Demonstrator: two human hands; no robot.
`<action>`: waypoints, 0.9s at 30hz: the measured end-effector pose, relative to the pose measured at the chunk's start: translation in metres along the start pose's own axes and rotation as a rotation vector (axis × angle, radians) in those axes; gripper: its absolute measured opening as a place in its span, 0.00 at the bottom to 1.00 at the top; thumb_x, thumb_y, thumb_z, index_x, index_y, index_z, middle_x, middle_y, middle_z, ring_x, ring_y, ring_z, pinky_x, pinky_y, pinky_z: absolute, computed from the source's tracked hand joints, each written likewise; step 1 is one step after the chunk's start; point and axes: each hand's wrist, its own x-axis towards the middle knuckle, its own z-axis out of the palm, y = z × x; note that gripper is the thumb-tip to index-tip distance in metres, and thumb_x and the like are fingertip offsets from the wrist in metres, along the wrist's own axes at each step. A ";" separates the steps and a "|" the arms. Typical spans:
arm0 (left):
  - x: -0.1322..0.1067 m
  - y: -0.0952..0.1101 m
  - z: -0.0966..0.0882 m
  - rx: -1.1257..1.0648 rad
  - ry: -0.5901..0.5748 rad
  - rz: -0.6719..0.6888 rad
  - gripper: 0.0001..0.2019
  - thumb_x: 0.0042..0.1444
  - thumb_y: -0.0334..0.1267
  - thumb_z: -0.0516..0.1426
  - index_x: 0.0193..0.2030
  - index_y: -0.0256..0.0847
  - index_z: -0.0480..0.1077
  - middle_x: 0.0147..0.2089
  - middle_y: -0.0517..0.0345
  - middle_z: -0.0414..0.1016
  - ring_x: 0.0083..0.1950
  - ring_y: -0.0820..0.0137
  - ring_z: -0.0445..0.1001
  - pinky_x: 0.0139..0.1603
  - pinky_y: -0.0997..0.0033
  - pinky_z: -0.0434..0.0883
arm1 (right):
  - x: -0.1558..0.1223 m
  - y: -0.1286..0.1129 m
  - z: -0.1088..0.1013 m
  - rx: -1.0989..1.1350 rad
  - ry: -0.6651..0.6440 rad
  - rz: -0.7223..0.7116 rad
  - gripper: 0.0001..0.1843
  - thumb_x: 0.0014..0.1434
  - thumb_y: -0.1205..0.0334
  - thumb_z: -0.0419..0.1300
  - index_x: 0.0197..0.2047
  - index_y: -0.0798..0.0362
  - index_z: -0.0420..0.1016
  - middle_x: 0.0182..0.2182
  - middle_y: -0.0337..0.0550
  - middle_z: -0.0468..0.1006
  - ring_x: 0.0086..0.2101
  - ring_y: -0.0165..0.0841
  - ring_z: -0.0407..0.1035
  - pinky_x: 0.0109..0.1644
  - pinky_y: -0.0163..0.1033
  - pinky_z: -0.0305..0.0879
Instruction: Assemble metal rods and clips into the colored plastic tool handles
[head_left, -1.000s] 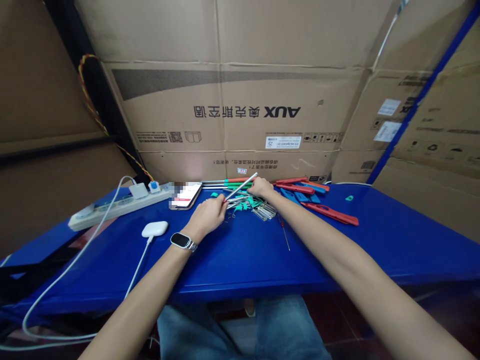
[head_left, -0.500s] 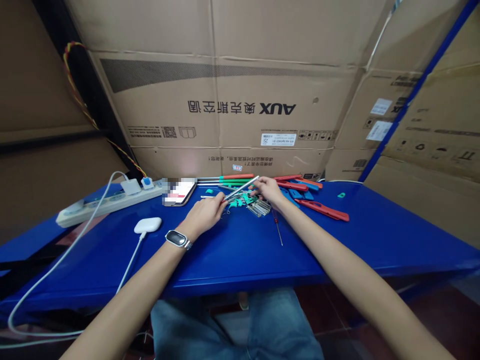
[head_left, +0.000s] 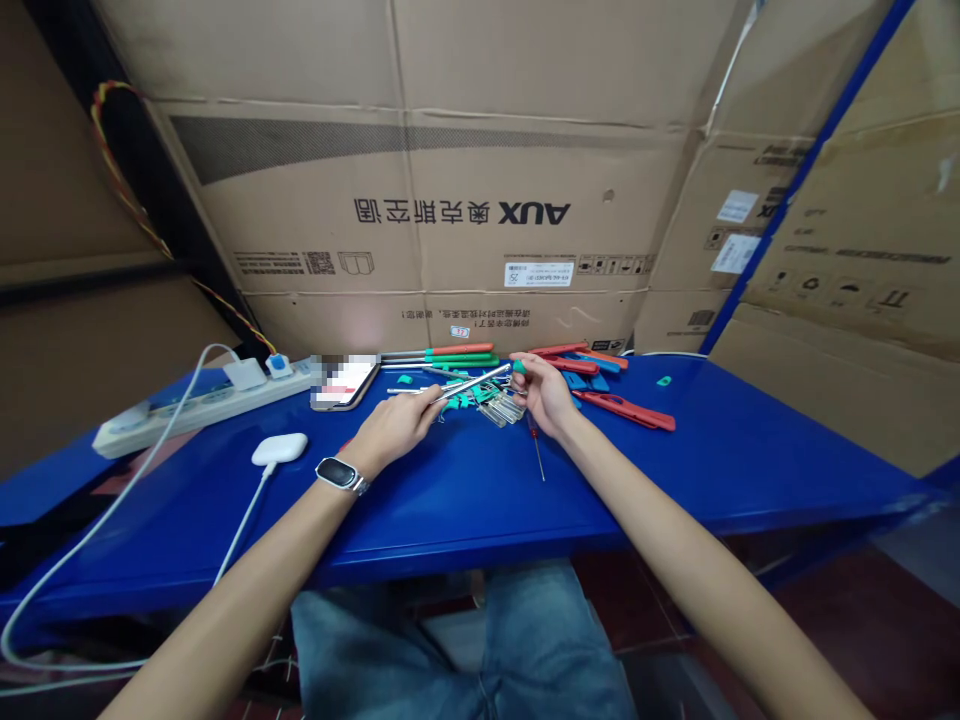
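Metal rod [head_left: 481, 378]: slim, straight, bright silver; near end hidden in the left grip [head_left: 399, 422]; tip directed to about 2 o'clock, at the 12 o'clock side of the bench [head_left: 450, 505].
Green piece [head_left: 518, 367]: small and rounded, just beside the rod tip at its 3 o'clock; contact with the tip cannot be told.
Left grip: closed on the metal rod.
Right grip [head_left: 546, 392]: thumb and fingers pinched on the green piece.
Tool pile: clear-handled screwdrivers [head_left: 498, 409] and green clips [head_left: 459, 402], below and near both grips.
Red-handled screwdriver [head_left: 536, 446]: at 6 o'clock of the right grip, shaft directed to about 5 o'clock.
Rod change: lies flatter than one second ago, when the tip stood higher.
Right grip change: reached over the pile one second ago; now drawn back, with the green piece exposed at the fingertips.
Camera change: the view has shifted slightly.
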 end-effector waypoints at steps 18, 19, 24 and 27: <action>-0.002 0.000 0.000 0.072 -0.085 0.006 0.18 0.71 0.47 0.41 0.47 0.45 0.68 0.40 0.52 0.79 0.41 0.58 0.78 0.36 0.67 0.66 | 0.009 0.021 -0.017 -0.433 -0.163 -0.179 0.26 0.43 0.41 0.71 0.29 0.50 0.65 0.17 0.30 0.70 0.13 0.23 0.57 0.15 0.31 0.53; -0.002 -0.001 0.000 0.075 -0.090 0.009 0.18 0.71 0.47 0.41 0.47 0.45 0.68 0.40 0.52 0.79 0.41 0.58 0.78 0.36 0.67 0.66 | 0.009 0.020 -0.019 -0.472 -0.191 -0.198 0.26 0.44 0.41 0.71 0.28 0.50 0.64 0.18 0.31 0.71 0.13 0.24 0.57 0.15 0.32 0.54; -0.004 -0.006 -0.001 0.069 -0.083 0.043 0.17 0.71 0.47 0.41 0.46 0.45 0.68 0.39 0.53 0.79 0.39 0.59 0.78 0.36 0.68 0.65 | 0.007 0.017 -0.020 -0.471 -0.292 -0.152 0.26 0.48 0.40 0.70 0.29 0.49 0.61 0.18 0.31 0.72 0.14 0.24 0.60 0.16 0.31 0.54; -0.004 -0.007 -0.002 0.057 -0.072 0.059 0.16 0.72 0.47 0.41 0.45 0.44 0.67 0.39 0.54 0.78 0.39 0.60 0.77 0.36 0.68 0.65 | 0.006 0.016 -0.020 -0.404 -0.307 -0.103 0.27 0.48 0.40 0.69 0.29 0.48 0.59 0.18 0.30 0.71 0.15 0.25 0.60 0.17 0.30 0.54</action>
